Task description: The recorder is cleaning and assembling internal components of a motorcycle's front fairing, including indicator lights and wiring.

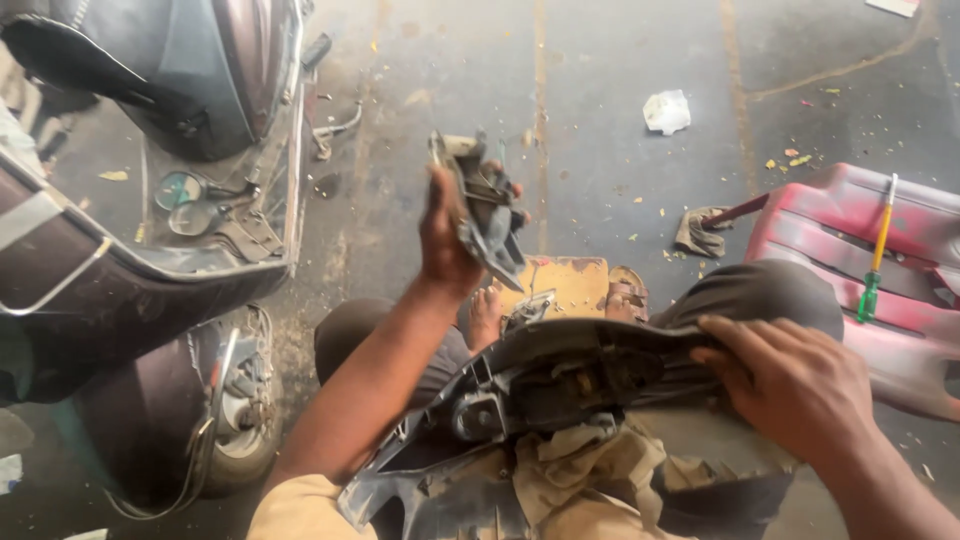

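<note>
Two hands grasp parts — left (445,235) lifts a grey bracket (485,210), right (790,380) grips the black panel (560,375) below.

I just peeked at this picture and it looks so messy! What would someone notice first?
First, the left hand lifted in the middle, gripping a dark grey plastic part. Below it, the right hand rests on a big black panel lying across the person's lap. A scooter fills the left side, and a red panel with a screwdriver on it lies at the right.
</note>
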